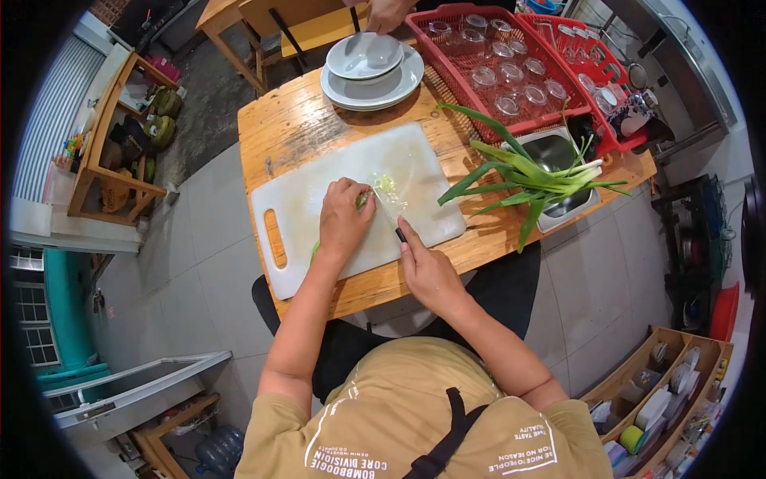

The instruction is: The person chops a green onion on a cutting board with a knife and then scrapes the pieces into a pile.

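Note:
A white cutting board (299,195) with a handle slot lies on the wooden table. My left hand (343,219) is closed over a green onion (314,251) on the board; its green end shows beside my wrist, and most of it is hidden under my palm. In my right hand (433,278) is a knife (388,211), gripped by its black handle, its blade beside my left fingertips. Finely chopped green onion (386,188) lies in a small pile by the blade. Right of the board, a bunch of green onions (523,177) rests across a metal container (589,199).
White bowls and plates (373,92) are stacked at the table's far edge, where another person's hand (388,14) touches them. A red crate (427,48) of upturned glasses stands back right, with a second red basket (602,60) beyond it. A yellow chair (319,32) stands behind.

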{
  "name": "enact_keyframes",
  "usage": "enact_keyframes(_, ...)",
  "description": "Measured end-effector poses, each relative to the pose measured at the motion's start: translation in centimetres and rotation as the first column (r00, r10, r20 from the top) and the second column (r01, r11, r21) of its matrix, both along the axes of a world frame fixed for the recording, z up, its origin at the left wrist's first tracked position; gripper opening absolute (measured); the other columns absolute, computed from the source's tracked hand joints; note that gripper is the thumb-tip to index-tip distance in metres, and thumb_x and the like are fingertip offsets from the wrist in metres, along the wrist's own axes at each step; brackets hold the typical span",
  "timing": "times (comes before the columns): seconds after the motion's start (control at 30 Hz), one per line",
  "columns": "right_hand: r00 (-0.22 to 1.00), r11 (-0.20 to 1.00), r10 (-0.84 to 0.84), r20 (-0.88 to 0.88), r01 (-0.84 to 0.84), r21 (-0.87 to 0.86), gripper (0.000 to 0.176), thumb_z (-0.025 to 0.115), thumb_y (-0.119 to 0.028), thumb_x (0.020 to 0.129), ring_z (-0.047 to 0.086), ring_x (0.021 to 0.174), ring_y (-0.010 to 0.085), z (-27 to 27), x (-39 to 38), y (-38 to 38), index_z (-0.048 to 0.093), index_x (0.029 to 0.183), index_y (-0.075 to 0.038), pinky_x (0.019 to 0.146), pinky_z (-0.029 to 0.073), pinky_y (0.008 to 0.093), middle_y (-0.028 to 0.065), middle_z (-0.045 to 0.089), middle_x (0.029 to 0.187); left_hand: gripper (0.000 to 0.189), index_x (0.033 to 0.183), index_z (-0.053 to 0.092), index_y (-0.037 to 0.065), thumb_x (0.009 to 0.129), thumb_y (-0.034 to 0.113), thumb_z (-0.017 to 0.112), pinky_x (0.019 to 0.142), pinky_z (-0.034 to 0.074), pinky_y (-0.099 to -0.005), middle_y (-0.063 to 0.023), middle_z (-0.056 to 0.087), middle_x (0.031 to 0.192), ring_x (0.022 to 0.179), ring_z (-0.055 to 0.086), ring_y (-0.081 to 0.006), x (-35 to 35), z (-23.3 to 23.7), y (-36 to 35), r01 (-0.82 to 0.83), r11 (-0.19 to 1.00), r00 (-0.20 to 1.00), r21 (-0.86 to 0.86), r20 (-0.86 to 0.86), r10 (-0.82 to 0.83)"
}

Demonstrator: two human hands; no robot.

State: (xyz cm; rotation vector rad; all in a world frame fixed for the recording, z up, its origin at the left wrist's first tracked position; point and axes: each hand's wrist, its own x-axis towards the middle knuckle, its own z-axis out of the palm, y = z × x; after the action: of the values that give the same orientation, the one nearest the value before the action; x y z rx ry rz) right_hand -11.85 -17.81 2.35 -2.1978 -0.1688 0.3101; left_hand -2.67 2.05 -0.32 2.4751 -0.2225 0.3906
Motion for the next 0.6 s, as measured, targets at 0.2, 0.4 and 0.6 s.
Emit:
enact_keyframes(0.2, 0.998, 0.988, 0.035, 0.042, -0.029, -0.155, 0.057, 0.048, -0.026, 0.113, 0.068, 0.067, 0.0495, 0.0, -0.7, 0.1, 0.040, 0.167, -0.010, 0.069, 0.055, 0.0608, 0.0268, 0.070, 0.073, 0.016, 0.101, 0.078, 0.002, 0.089, 0.012, 0.081, 0.093, 0.054, -0.0448, -0.0131, 0.070, 0.102, 0.102, 0.064, -0.0343, 0.1, -0.3, 0.1, 0.004, 1.000, 1.000, -0.029, 0.005, -0.004)
enact_keyframes(0.4, 0.995, 0.992, 0.001, 0.103, 0.013, -0.128, 0.056, 0.051, -0.025, 0.114, 0.068, 0.067, 0.0495, -0.8, -0.6, 0.4, 0.040, 0.168, -0.014, 0.067, 0.053, 0.0602, 0.0269, 0.068, 0.071, 0.018, 0.105, 0.076, 0.000, 0.092, 0.012, 0.079, 0.090, 0.055, -0.0428, -0.0131, 0.068, 0.101, 0.098, 0.064, -0.0322, 0.3, -0.6, 0.0, -0.013, 1.000, 1.000, -0.022, 0.003, 0.013)
enact_keyframes(0.6, 0.992, 0.990, 0.023, 0.121, -0.005, -0.144, 0.059, 0.052, -0.022, 0.111, 0.068, 0.064, 0.0467, -0.7, -1.6, -0.3, 0.039, 0.168, -0.008, 0.064, 0.054, 0.0590, 0.0246, 0.069, 0.072, 0.020, 0.106, 0.076, 0.000, 0.091, 0.012, 0.079, 0.090, 0.055, -0.0427, -0.0134, 0.068, 0.101, 0.100, 0.065, -0.0319, 0.4, -0.7, 0.0, 0.028, 0.999, 0.999, 0.027, 0.015, -0.028)
